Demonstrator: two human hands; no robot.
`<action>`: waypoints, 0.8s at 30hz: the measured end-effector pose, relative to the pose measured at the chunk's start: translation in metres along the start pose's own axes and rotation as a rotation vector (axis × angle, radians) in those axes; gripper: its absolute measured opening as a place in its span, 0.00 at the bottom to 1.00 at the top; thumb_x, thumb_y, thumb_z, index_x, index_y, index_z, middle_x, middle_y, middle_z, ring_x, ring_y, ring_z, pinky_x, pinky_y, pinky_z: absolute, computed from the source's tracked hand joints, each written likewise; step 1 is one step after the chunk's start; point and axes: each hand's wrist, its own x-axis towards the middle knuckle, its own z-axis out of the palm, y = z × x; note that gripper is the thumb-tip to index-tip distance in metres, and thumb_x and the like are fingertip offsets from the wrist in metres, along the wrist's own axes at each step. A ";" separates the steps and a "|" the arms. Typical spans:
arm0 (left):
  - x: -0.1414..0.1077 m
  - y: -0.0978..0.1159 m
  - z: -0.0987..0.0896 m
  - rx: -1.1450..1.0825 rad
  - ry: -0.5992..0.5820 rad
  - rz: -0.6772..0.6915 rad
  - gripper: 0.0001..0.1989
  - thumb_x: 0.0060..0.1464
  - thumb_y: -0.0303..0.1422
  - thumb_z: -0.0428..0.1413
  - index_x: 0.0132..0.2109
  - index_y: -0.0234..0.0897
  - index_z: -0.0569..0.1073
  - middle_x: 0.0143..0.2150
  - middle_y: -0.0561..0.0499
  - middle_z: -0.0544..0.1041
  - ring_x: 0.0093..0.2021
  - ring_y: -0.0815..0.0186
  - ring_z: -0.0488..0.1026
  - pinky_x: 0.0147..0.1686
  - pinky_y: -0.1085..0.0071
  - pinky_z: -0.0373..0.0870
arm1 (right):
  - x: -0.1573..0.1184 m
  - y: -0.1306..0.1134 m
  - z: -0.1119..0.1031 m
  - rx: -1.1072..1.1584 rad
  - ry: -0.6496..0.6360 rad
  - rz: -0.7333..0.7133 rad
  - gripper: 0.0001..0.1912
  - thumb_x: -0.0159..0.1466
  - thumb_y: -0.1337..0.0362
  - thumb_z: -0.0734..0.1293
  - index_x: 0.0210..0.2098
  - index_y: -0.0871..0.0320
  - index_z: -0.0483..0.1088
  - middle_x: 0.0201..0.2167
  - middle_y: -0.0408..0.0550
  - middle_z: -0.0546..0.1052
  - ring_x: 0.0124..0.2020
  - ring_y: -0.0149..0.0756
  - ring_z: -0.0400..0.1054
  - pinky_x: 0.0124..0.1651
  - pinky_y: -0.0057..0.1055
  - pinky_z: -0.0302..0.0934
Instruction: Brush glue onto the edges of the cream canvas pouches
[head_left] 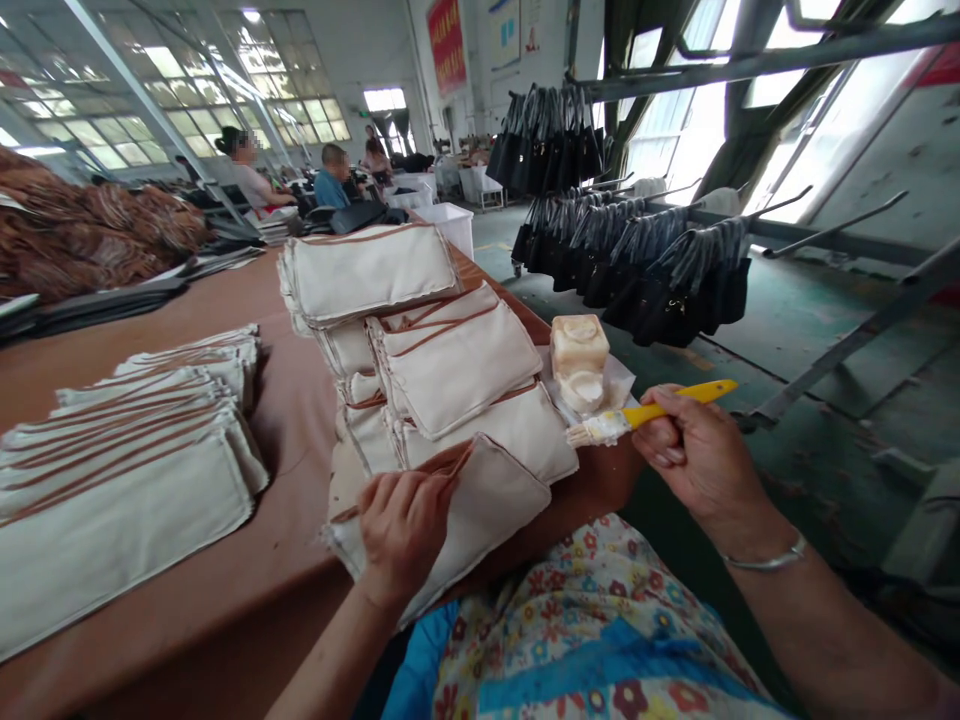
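My left hand point(405, 525) is closed on the brown-lined top edge of a cream fabric pouch point(499, 495), which lies at the near side of a pile. In my right hand point(701, 455) is a yellow-handled brush point(645, 408), held by the handle between thumb and fingers. Its pale bristles point left and are coated with a whitish paste. Just behind the bristles stands a block-shaped, paste-crusted container point(579, 348) with a cream-coloured mass at its front. More cream pouches point(457, 350) with brown edges are stacked behind my left hand.
Overlapping cream pouches point(135, 470) lie in rows on the brown-covered table point(300, 560) at left. Brown bundled material point(90, 230) is heaped farther back. Black bags point(637, 260) hang from a metal rack point(825, 235) at right. Several people sit or stand in the background.
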 end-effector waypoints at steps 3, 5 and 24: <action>-0.007 -0.002 0.016 0.016 -0.183 -0.064 0.05 0.59 0.33 0.61 0.34 0.42 0.74 0.29 0.51 0.74 0.33 0.61 0.70 0.40 0.63 0.62 | 0.001 0.003 0.001 0.011 -0.030 0.019 0.09 0.62 0.66 0.71 0.27 0.58 0.68 0.12 0.35 0.59 0.12 0.22 0.47 0.15 0.21 0.47; -0.003 -0.002 0.030 0.038 -0.278 -0.176 0.05 0.59 0.35 0.60 0.35 0.42 0.74 0.35 0.48 0.75 0.39 0.58 0.71 0.43 0.62 0.63 | 0.001 0.006 0.003 0.009 -0.052 0.026 0.08 0.62 0.66 0.71 0.28 0.59 0.69 0.13 0.35 0.59 0.12 0.22 0.48 0.15 0.21 0.47; 0.047 -0.009 0.088 -0.753 -0.846 -0.748 0.18 0.56 0.41 0.56 0.46 0.34 0.82 0.35 0.49 0.82 0.32 0.63 0.76 0.32 0.71 0.69 | 0.037 0.052 0.038 -0.106 -0.091 -0.020 0.16 0.56 0.57 0.76 0.31 0.57 0.67 0.13 0.33 0.60 0.12 0.23 0.47 0.14 0.22 0.40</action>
